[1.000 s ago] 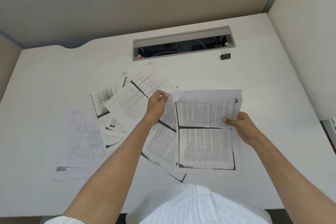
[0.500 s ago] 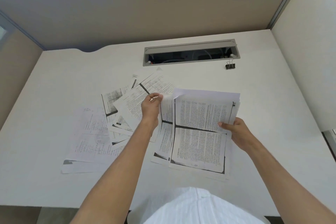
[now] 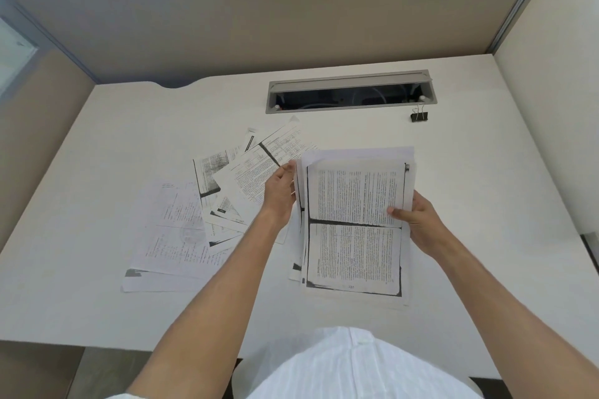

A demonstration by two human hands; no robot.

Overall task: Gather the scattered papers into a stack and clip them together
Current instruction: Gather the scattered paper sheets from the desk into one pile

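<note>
A stack of printed papers [image 3: 355, 230] is held over the white desk [image 3: 486, 204], just right of centre. My right hand [image 3: 418, 220] grips its right edge, thumb on the top sheet. My left hand [image 3: 280, 193] pinches the left edge of the stack, where one sheet lies almost flush under the others. Several loose sheets [image 3: 201, 214] lie fanned out on the desk to the left. A black binder clip [image 3: 419, 116] stands at the back right, apart from both hands.
A grey cable slot [image 3: 350, 92] with an open lid runs along the back of the desk. Beige partition walls [image 3: 291, 19] close in the back and left, a white panel [image 3: 551, 74] the right. The front desk edge is near my body.
My left hand has drawn one sheet rightward from the loose pile into the left side of the held stack. The view has tilted up.
</note>
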